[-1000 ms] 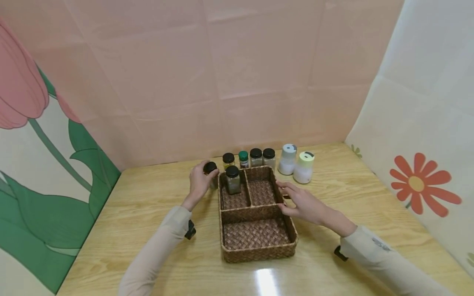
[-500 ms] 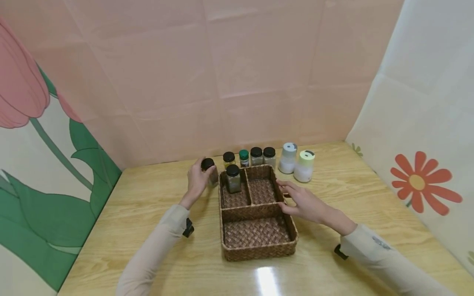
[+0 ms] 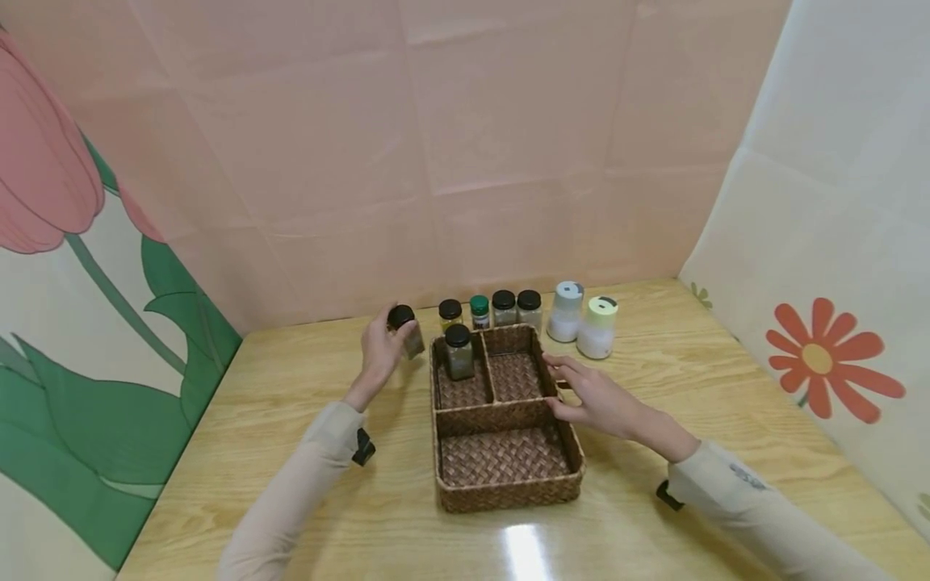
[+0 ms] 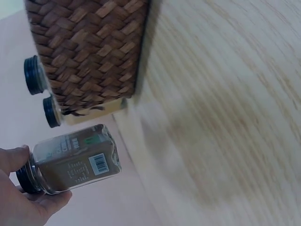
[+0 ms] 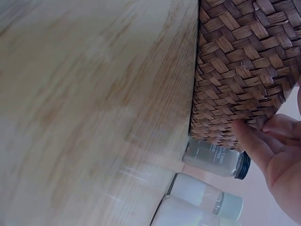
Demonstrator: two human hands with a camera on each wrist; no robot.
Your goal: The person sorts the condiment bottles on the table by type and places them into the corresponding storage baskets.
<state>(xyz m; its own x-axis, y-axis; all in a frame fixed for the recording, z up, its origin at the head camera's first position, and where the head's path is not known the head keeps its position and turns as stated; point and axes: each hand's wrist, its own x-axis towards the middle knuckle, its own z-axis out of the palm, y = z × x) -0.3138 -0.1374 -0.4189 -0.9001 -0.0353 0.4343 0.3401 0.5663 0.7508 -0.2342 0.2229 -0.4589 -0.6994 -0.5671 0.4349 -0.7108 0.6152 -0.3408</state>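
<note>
Long beige sleeves (image 3: 291, 488), bare hands (image 3: 601, 401); a small black block (image 3: 364, 448) by each cuff (image 3: 333, 429), a grey mark (image 3: 748, 478) on the right sleeve (image 3: 773, 516).

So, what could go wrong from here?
The left hand grips the tilted jar near its black lid, so it could slip out. If swung toward the woven basket, it might knock the upright jar in the back-left compartment. The right hand touches the basket's side; a sharp push there might topple that jar.
</note>
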